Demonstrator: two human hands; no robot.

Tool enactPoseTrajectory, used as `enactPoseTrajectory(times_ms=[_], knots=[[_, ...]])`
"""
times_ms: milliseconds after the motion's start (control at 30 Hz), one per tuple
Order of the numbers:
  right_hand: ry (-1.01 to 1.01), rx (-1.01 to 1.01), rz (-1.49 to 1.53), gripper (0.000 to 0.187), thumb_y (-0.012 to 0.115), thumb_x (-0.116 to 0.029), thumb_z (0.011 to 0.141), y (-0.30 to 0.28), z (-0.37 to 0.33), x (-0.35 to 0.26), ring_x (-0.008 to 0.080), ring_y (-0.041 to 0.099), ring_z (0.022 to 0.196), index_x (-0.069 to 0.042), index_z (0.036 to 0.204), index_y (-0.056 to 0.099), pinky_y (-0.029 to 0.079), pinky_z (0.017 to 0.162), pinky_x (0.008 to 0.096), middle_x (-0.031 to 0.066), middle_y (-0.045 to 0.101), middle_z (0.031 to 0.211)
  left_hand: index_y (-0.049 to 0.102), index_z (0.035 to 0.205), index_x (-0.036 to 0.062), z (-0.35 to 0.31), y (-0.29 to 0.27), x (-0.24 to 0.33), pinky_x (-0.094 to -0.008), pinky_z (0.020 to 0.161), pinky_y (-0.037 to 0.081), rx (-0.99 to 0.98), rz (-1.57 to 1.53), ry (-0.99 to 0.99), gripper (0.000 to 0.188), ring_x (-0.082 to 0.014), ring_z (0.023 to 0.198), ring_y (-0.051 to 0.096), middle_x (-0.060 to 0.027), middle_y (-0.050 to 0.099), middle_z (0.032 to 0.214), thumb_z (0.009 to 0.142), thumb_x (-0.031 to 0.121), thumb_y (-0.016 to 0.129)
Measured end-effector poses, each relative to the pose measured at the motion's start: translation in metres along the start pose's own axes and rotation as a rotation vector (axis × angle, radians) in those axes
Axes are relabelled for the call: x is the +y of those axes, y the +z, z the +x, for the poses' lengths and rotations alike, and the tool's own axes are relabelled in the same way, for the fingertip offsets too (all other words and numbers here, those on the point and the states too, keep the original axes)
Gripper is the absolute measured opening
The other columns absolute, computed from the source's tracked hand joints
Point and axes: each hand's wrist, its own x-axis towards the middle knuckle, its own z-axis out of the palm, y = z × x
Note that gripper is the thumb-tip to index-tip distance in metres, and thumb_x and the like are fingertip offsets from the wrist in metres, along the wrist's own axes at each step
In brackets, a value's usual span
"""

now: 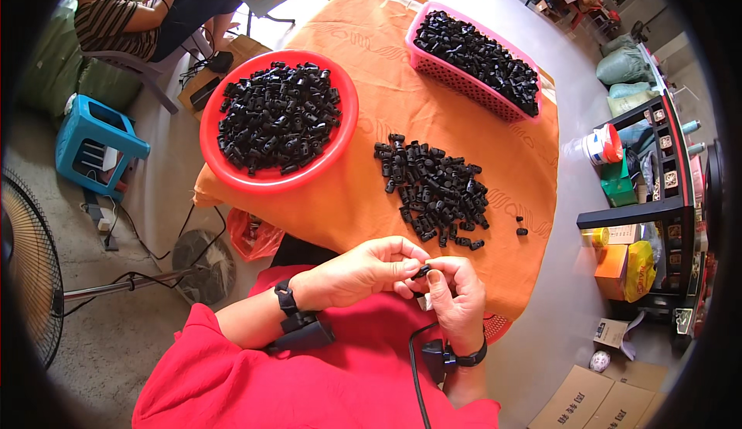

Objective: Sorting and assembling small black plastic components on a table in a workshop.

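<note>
Close to my body, above the near edge of the orange cloth, both hands meet on one small black cord lock. My left hand pinches it from the left between thumb and fingertips. From the right, the thumb and fingers of my right hand close on the same piece and partly cover it. Just beyond my hands lies a loose pile of black cord locks. Two stray pieces sit to its right. A small whitish bit shows under my right fingers; its kind is unclear.
A red basin heaped with black pieces stands at the table's left. At the far right is a pink basket, also full. A blue stool and a fan stand left on the floor. Another person sits at the far left.
</note>
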Motion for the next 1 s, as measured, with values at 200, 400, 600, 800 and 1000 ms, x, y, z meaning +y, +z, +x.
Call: enactPoseTrajectory(times_ms=[200, 400, 600, 800, 1000], knots=[[-0.026, -0.087, -0.275, 0.018, 0.060, -0.007, 0.098, -0.006, -0.001, -0.007, 0.0087, 0.068, 0.075, -0.001, 0.114, 0.057, 0.051, 0.066, 0.0201, 0.0042, 0.071, 0.088, 0.055, 0.120, 0.0033, 0.002, -0.005, -0.004, -0.0333, 0.087, 0.053, -0.040, -0.020, 0.040, 0.025, -0.0174, 0.097, 0.063, -0.0069, 0.062, 0.109, 0.098, 0.014, 0.061], [-0.053, -0.035, -0.105, 0.021, 0.062, -0.006, 0.097, -0.002, -0.001, 0.001, 0.0046, 0.059, 0.069, -0.001, 0.117, 0.059, 0.048, 0.062, 0.0197, 0.0032, 0.069, 0.086, 0.057, 0.115, 0.0037, 0.001, -0.002, -0.002, -0.0308, 0.085, 0.054, -0.033, -0.007, 0.020, 0.022, -0.0152, 0.092, 0.065, -0.0057, 0.065, 0.104, 0.100, 0.019, 0.059], [-0.151, -0.034, -0.213, 0.021, 0.063, -0.003, 0.095, -0.003, 0.001, 0.002, 0.0058, 0.061, 0.065, 0.000, 0.116, 0.061, 0.049, 0.057, 0.0210, 0.0042, 0.069, 0.080, 0.062, 0.105, 0.0061, -0.001, -0.005, -0.002, -0.0240, 0.075, 0.052, -0.036, 0.130, -0.064, 0.025, -0.0103, 0.086, 0.064, -0.0039, 0.068, 0.097, 0.100, 0.030, 0.058], [-0.114, -0.030, -0.311, 0.033, 0.073, -0.007, 0.088, -0.004, 0.000, -0.001, 0.0111, 0.062, 0.059, -0.002, 0.118, 0.060, 0.049, 0.055, 0.0252, 0.0051, 0.067, 0.071, 0.061, 0.104, 0.0044, -0.001, -0.002, -0.002, -0.0270, 0.075, 0.055, -0.007, 0.061, -0.049, 0.023, -0.0136, 0.085, 0.066, -0.0050, 0.068, 0.094, 0.102, 0.026, 0.055], [-0.264, -0.032, -0.500, 0.043, 0.079, -0.006, 0.080, -0.001, 0.003, -0.002, 0.0170, 0.060, 0.054, -0.002, 0.118, 0.060, 0.047, 0.052, 0.0286, 0.0061, 0.063, 0.065, 0.061, 0.100, 0.0073, 0.000, 0.003, -0.006, -0.0261, 0.077, 0.052, 0.032, 0.006, 0.002, 0.020, -0.0097, 0.082, 0.061, 0.0007, 0.062, 0.089, 0.099, 0.027, 0.061]])
